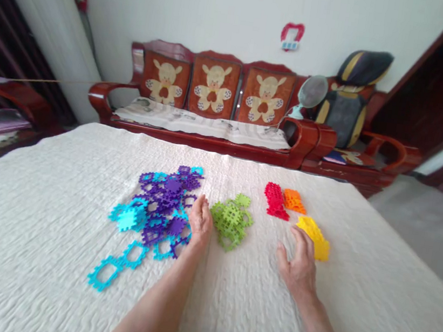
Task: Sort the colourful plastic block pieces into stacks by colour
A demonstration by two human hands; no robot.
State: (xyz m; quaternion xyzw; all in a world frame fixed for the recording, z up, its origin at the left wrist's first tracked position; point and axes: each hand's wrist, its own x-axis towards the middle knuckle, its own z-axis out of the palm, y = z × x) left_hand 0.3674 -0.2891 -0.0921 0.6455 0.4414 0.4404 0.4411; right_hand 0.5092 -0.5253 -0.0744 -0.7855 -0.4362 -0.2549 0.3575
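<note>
My left hand (201, 220) is on edge between two heaps of plastic interlocking pieces, its fingers stretched out and holding nothing. To its left lie mixed purple pieces (173, 186) and light blue pieces (133, 217), some of them square frames with toothed edges. Close on its right is a heap of green pieces (231, 219). My right hand (299, 260) is open, thumb apart from the fingers, beside a yellow pile (316, 238); whether it touches the yellow is unclear. Beyond it are a red pile (277, 200) and an orange pile (294, 200).
A white quilted cloth (55, 220) covers the table. Behind it stands a wooden sofa (201, 136) with bear-patterned cushions (214, 86). A small fan (311, 92) and a chair with a dark backrest (341, 116) are at the back right.
</note>
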